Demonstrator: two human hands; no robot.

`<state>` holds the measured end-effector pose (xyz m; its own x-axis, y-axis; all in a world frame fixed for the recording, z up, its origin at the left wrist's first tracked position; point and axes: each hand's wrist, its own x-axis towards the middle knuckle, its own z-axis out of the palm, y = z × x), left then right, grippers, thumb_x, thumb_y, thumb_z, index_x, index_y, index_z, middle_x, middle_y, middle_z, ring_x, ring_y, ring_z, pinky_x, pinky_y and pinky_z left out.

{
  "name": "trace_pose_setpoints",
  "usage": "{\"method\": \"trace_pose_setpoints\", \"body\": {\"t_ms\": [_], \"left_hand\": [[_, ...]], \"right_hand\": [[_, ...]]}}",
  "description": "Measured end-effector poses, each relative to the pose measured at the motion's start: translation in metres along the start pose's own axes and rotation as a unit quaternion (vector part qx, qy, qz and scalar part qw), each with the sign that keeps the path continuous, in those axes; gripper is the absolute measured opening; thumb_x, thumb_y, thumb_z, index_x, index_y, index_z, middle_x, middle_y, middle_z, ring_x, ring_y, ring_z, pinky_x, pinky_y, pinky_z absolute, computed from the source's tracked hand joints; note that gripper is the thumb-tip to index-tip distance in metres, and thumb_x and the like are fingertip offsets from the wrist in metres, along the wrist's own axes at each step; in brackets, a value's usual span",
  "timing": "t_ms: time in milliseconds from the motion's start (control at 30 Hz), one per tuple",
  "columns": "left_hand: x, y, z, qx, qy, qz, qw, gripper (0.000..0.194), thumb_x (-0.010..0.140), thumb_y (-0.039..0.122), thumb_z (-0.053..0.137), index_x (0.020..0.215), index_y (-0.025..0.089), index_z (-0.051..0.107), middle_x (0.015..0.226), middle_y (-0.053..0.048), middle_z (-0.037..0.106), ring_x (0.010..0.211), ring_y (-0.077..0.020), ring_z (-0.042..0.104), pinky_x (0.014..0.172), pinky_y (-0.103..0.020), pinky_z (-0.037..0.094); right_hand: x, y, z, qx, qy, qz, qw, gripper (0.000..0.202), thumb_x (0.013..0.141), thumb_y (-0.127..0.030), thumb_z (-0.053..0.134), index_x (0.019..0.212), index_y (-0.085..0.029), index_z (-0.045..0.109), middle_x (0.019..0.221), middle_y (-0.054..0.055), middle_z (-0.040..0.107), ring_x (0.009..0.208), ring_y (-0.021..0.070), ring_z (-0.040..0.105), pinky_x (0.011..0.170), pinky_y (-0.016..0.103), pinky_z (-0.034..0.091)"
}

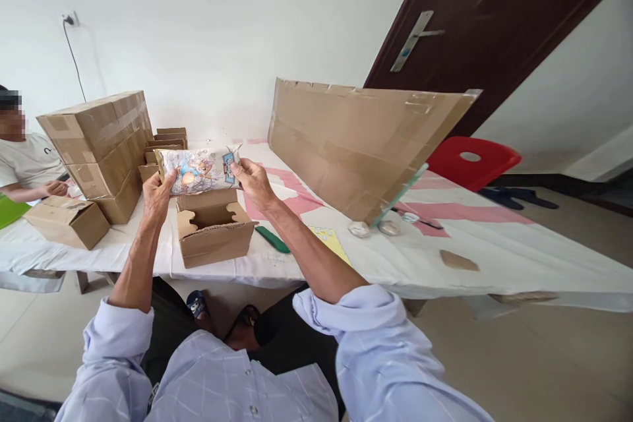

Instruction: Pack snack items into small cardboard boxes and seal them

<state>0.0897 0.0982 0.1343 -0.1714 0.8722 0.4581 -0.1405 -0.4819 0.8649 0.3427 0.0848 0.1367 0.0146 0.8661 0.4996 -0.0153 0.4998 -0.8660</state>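
Note:
A white plastic packet [198, 170] with a cartoon print is held level between both hands. My left hand [158, 194] grips its left end, thumb on the front. At the right end, the fingers of my right hand [254, 182] close on it, over a blue printed label. Below the packet, near the table's front edge, stands an open cardboard box [216, 246] with its flap raised at the back. The inside of the box looks dark, and its contents cannot be made out. A green object [272, 239] lies just right of the box.
Stacked closed cartons [101, 145] and a smaller carton [69, 221] are at the left, near a seated person. A large cardboard sheet [356, 142] leans at the right, by tape rolls [359, 229], a yellow sheet [331, 243] and a red chair [472, 161].

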Motion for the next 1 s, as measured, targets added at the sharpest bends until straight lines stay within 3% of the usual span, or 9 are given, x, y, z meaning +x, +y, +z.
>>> {"method": "trace_pose_setpoints", "body": {"t_ms": [267,433,500,600,733,867,933,1000], "left_hand": [[-0.008,0.036,0.002,0.007,-0.025,0.102,0.994,0.055,0.077,0.073,0.095,0.086,0.021,0.077,0.081,-0.001,0.074,0.076,-0.0174,0.071,0.07,-0.029,0.058],[-0.017,0.043,-0.005,0.047,-0.062,0.111,0.991,0.057,0.067,0.059,0.105,0.101,0.02,0.082,0.099,-0.005,0.083,0.089,-0.0217,0.076,0.082,-0.033,0.064],[-0.013,0.034,-0.018,0.058,-0.036,0.098,0.993,0.054,0.064,0.055,0.106,0.096,0.019,0.081,0.096,-0.005,0.083,0.086,-0.0211,0.076,0.079,-0.032,0.064],[0.003,0.015,-0.05,0.049,0.057,0.106,0.992,0.047,0.063,0.047,0.104,0.09,0.019,0.079,0.09,-0.002,0.081,0.078,-0.0172,0.073,0.075,-0.028,0.063],[0.026,-0.013,-0.103,0.067,0.168,0.121,0.976,0.04,0.063,0.037,0.098,0.09,0.018,0.076,0.086,-0.001,0.079,0.076,-0.0139,0.07,0.071,-0.023,0.059],[0.027,-0.05,-0.137,0.131,0.191,0.017,0.973,0.036,0.062,0.03,0.093,0.089,0.017,0.072,0.085,0.0,0.077,0.076,-0.0145,0.07,0.071,-0.024,0.058],[0.02,-0.072,-0.144,0.157,0.187,-0.036,0.969,0.035,0.061,0.029,0.093,0.086,0.018,0.071,0.083,0.0,0.076,0.076,-0.0159,0.07,0.07,-0.025,0.058],[0.015,-0.092,-0.146,0.173,0.175,-0.067,0.967,0.036,0.058,0.029,0.093,0.082,0.018,0.07,0.078,0.0,0.074,0.072,-0.0167,0.068,0.066,-0.027,0.057]], "right_hand": [[-0.009,-0.032,0.001,0.019,0.031,-0.07,0.997,0.064,0.086,-0.085,0.077,0.112,-0.027,0.073,0.109,0.007,0.078,0.114,0.0279,0.07,0.096,0.04,0.062],[-0.017,-0.023,-0.001,0.0,0.033,-0.078,0.996,0.065,0.09,-0.085,0.075,0.117,-0.026,0.074,0.112,0.007,0.079,0.112,0.0274,0.073,0.097,0.041,0.064],[-0.019,-0.009,-0.008,-0.024,0.012,-0.054,0.998,0.067,0.088,-0.084,0.078,0.121,-0.025,0.074,0.122,0.011,0.08,0.118,0.0295,0.075,0.102,0.044,0.064],[-0.022,0.019,-0.027,-0.129,-0.001,0.029,0.991,0.068,0.086,-0.071,0.088,0.13,-0.02,0.074,0.14,0.019,0.077,0.131,0.0343,0.074,0.113,0.05,0.061],[-0.028,0.052,-0.053,-0.29,-0.028,0.196,0.936,0.065,0.081,-0.048,0.095,0.131,-0.011,0.077,0.144,0.026,0.076,0.13,0.0379,0.075,0.114,0.051,0.059],[-0.042,0.071,-0.058,-0.248,-0.109,0.262,0.926,0.038,0.078,-0.047,0.094,0.096,-0.015,0.082,0.096,0.011,0.083,0.091,0.0271,0.078,0.079,0.035,0.064],[-0.049,0.077,-0.055,-0.206,-0.122,0.273,0.932,0.038,0.075,-0.051,0.094,0.078,-0.018,0.076,0.072,0.004,0.073,0.072,0.0221,0.07,0.061,0.03,0.056],[-0.053,0.082,-0.053,-0.195,-0.109,0.27,0.937,0.043,0.072,-0.055,0.095,0.069,-0.019,0.07,0.061,0.0,0.062,0.063,0.0193,0.062,0.054,0.028,0.048]]}}
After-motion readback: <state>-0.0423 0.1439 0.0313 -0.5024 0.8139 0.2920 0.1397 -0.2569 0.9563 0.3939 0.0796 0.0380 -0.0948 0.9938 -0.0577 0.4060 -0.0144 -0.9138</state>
